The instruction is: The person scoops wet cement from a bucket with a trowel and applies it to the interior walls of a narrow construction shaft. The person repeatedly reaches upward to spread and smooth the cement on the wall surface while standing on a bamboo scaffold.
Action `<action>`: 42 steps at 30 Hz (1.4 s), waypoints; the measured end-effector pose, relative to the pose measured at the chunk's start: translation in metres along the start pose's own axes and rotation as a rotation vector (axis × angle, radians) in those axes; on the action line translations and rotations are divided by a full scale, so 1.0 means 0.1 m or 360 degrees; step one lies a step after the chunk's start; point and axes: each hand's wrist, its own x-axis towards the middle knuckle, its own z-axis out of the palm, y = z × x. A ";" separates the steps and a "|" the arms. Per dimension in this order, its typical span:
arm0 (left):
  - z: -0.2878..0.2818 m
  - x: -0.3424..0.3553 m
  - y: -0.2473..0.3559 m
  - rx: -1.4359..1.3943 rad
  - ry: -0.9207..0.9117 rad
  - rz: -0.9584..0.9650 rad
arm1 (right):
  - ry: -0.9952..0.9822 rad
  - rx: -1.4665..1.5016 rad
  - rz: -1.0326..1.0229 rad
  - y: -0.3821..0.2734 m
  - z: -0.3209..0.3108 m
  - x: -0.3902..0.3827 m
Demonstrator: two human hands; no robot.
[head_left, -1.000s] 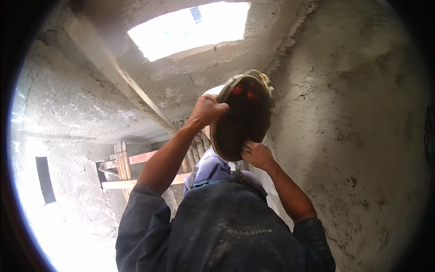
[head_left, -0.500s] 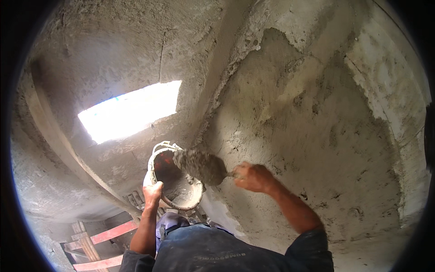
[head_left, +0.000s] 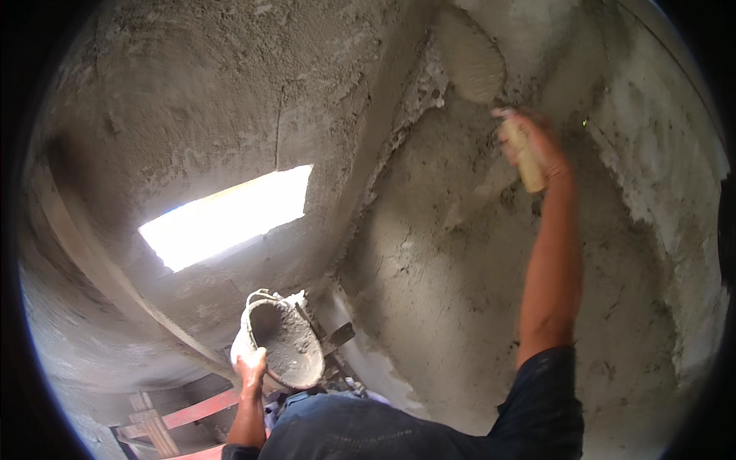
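My left hand [head_left: 249, 364] grips the rim of a pale, mortar-crusted bucket [head_left: 314, 356] low in the middle, tilted so that grey wet mortar shows inside it. High on the right, my right hand [head_left: 537, 142] is closed on the pale yellowish handle of a trowel [head_left: 529, 165], its arm stretched up toward the plastered surface [head_left: 460, 291]. The trowel's blade is blurred at a smeared patch of mortar [head_left: 468, 57]; I cannot tell exactly where its edge is.
A bright rectangular opening [head_left: 226, 215] cuts the rough grey surface at left, beside long raised ridges [head_left: 115, 268]. Red boards and poles [head_left: 184, 414] stand at lower left. A ragged plaster edge [head_left: 636, 199] runs down the right.
My right hand has swung upward with the trowel, and the load of mortar is no longer beside the bucket. My left hand and the bucket have moved lower in view.
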 end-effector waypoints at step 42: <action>0.80 0.06 0.51 -0.0054 -0.0355 0.0135 | -0.0408 -0.1172 -0.0382 1.20 1.17 -1.64</action>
